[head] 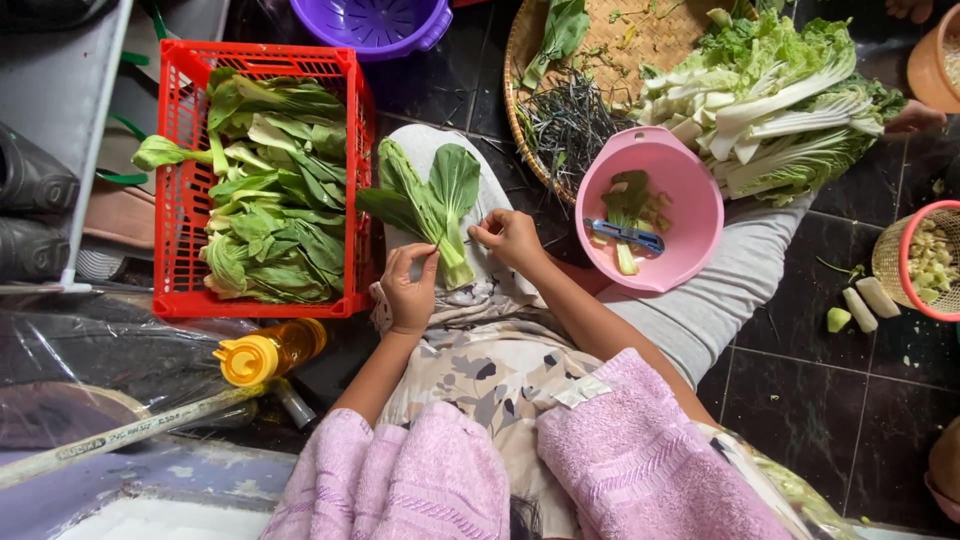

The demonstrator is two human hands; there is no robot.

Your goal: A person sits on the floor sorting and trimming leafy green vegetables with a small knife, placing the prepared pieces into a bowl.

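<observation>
Bok choy held over the lap, both hands on it.

We see the bok choy head (432,205) lying on the knee betw. the two hands, long axis running from its pale stem base near the hands up and away to the leaf tips, tilted a bit toward the red crate (180,180). Left hand (412,290) sits just below the stem base, fingers pinched on a stalk; right hand (512,236) is just beside the base on the other side, grip pinched on a thin strip (prob. a leaf edge, too small to tell). Both hands equally near. Red crate holds a heap of bok choy; pink bowl (690,215) holds trimmings and a blue peeler (625,235); woven tray (520,60) carries cabbage leaves (780,95) and dark stringy greens.
</observation>
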